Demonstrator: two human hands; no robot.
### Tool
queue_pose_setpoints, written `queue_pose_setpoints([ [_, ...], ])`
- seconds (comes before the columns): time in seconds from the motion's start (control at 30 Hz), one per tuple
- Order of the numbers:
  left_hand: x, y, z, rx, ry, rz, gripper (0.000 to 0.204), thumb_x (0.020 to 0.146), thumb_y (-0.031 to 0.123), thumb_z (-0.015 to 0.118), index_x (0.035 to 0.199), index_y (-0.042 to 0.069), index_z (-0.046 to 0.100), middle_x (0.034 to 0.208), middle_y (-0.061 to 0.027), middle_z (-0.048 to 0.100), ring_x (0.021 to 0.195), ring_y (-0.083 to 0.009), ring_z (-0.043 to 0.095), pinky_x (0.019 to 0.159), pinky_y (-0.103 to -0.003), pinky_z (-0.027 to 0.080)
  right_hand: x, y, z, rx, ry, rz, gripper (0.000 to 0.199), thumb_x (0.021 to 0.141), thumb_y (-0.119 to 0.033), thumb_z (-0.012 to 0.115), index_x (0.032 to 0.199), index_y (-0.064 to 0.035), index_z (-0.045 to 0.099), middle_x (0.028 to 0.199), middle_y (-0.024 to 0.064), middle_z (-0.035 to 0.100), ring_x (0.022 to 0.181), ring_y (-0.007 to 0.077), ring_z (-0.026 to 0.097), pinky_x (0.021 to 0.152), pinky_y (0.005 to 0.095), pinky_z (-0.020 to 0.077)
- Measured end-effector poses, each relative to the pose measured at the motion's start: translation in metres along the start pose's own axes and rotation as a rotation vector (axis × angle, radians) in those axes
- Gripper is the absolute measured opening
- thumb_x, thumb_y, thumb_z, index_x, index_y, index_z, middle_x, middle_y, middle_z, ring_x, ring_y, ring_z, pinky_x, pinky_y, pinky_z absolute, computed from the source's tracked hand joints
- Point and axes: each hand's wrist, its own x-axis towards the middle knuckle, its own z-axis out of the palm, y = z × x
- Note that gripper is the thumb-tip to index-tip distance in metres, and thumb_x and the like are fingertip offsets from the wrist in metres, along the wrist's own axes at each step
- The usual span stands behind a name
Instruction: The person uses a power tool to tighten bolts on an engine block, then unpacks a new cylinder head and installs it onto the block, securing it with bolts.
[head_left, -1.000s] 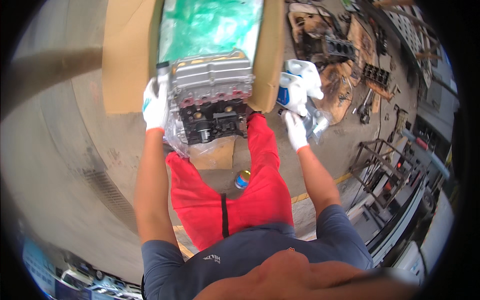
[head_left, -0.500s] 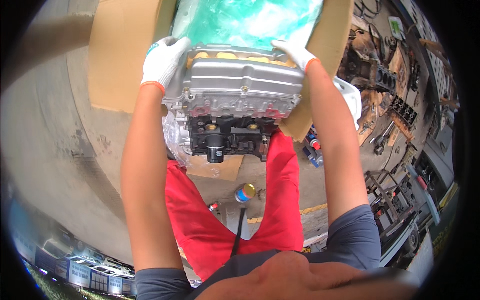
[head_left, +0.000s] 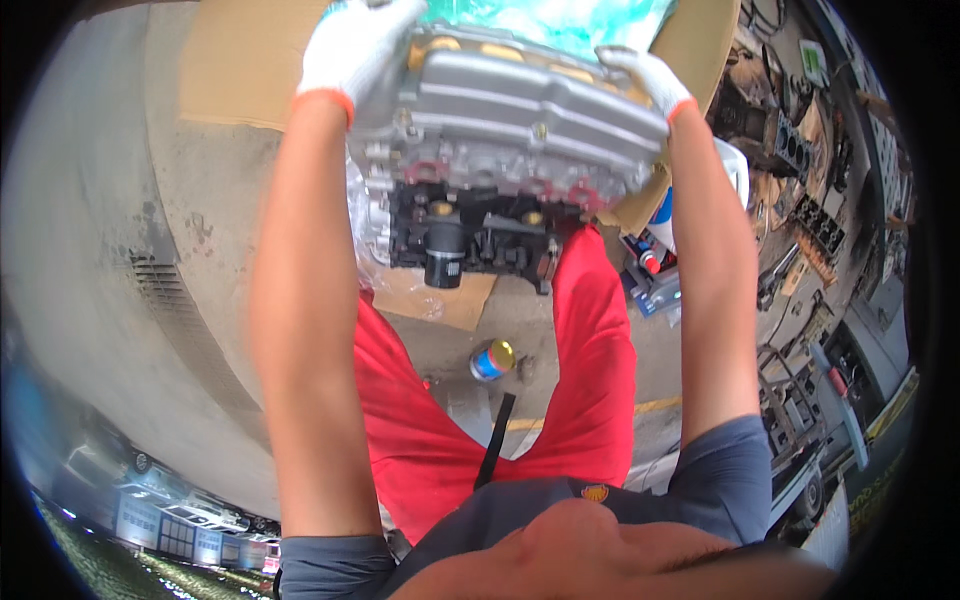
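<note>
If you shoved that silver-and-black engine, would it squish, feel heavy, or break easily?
Probably no squishing: the engine has a stiff-looking, ridged silver valve cover. It's likely heavy for its size, since its black lower block looks thick and solid. The black oil filter sticks out, so that bit might dent if bumped.

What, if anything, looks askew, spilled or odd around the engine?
Two mild things. The engine slants in the picture, its right end lower, though head tilt may explain that. A dark smudge marks the floor just right of the can; I can't tell whether it's a spill.
</note>
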Motion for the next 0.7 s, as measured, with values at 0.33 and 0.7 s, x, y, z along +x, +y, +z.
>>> queue_pose_setpoints([
  [0.33, -0.271, -0.002, -0.042, -0.103, 0.036, 0.163, 0.020, 0.078, 0.000, 0.083, 0.085, 0.005, 0.065, 0.088, -0.0065, 0.067, 0.087, -0.0237, 0.064, 0.091, -0.041, 0.053, -0.295, -0.005, 0.110, 0.250, 0.298, -0.038, 0.033, 0.097, -0.018, 0.075, 0.125, -0.0016, 0.068, 0.115, 0.0062, 0.071, 0.105, 0.0135, 0.068, 0.090, 0.0286, 0.0564],
  [0.7, -0.414, -0.032, -0.051, -0.052, -0.180, 0.393, 0.042, 0.063, -0.002, 0.079, 0.098, 0.012, 0.061, 0.096, -0.0055, 0.063, 0.087, -0.0321, 0.062, 0.079, -0.054, 0.049, -0.437, 0.073, 0.163, 0.360, 0.359, 0.092, 0.032, 0.098, -0.003, 0.070, 0.129, 0.0023, 0.063, 0.102, 0.0075, 0.075, 0.100, 0.0128, 0.068, 0.119, 0.0382, 0.0399],
])
